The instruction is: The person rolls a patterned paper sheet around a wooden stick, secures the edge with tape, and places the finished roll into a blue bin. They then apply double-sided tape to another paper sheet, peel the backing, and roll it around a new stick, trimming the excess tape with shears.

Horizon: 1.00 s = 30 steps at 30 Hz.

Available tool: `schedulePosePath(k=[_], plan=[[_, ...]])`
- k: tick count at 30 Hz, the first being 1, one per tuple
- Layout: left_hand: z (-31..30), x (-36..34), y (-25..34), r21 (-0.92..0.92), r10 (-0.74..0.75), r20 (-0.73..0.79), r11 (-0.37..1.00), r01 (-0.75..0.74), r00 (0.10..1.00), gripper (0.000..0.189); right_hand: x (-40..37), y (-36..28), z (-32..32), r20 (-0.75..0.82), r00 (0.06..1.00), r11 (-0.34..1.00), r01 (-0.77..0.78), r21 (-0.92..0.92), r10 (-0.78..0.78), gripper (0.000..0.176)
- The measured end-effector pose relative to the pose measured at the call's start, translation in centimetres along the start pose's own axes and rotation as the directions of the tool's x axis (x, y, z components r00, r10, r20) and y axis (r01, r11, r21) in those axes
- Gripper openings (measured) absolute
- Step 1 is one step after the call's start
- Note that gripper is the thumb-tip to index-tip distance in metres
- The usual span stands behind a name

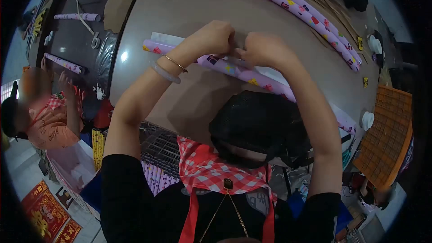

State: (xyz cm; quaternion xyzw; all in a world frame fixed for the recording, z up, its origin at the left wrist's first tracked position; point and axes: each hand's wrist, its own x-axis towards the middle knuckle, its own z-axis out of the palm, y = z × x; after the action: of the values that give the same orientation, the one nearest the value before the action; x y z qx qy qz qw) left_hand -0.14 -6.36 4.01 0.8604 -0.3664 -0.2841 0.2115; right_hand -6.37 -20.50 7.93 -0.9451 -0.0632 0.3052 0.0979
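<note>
A long purple patterned roll (252,80) lies slantwise across the table, with a white sheet edge (167,38) showing along its far side. Over the middle of the roll, my left hand (217,37) is closed with curled fingers. My right hand (265,50) is closed beside it, a small gap between the two. Whatever the fingertips pinch is too small and shadowed to make out. Both forearms pass above the roll and hide parts of it.
Several patterned rolls (288,2) lie at the table's far side. A black bag (256,123) sits at the near edge. Another person (54,121) works at the left beside a shorter roll (63,63). White tape rolls (367,120) stand at the right.
</note>
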Motion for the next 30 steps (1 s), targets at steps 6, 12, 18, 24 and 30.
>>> schedulePosePath(k=[6, 12, 18, 24, 30], plan=[[-0.3, -0.4, 0.2, -0.134, -0.078, 0.048, 0.987, 0.084, 0.996, 0.02, -1.6, 1.6, -0.7, 0.048, 0.999, 0.985, -0.026, 0.171, 0.018, 0.055], [-0.1, -0.3, 0.1, -0.154, 0.006, 0.009, 0.988, -0.004, 1.0, 0.02, -5.1, 5.0, 1.1, -0.119, 0.993, 0.943, 0.053, 0.328, -0.014, 0.052], [-0.8, -0.2, 0.6, -0.136, -0.014, 0.077, 0.99, 0.024, 0.997, 0.018, -8.5, 7.7, 3.0, -0.111, 0.993, 0.851, 0.019, 0.524, 0.046, 0.041], [-0.6, -0.2, 0.1, -0.129, 0.06, 0.042, 0.99, -0.054, 0.997, 0.019, -12.3, 10.8, 4.0, -0.123, 0.99, 0.778, 0.026, 0.628, 0.067, 0.036], [-1.1, 0.0, 0.7, -0.076, 0.005, 0.107, 0.997, 0.003, 0.994, 0.021, -14.4, 12.9, 6.1, -0.201, 0.968, 0.78, 0.01, 0.626, 0.148, 0.032]])
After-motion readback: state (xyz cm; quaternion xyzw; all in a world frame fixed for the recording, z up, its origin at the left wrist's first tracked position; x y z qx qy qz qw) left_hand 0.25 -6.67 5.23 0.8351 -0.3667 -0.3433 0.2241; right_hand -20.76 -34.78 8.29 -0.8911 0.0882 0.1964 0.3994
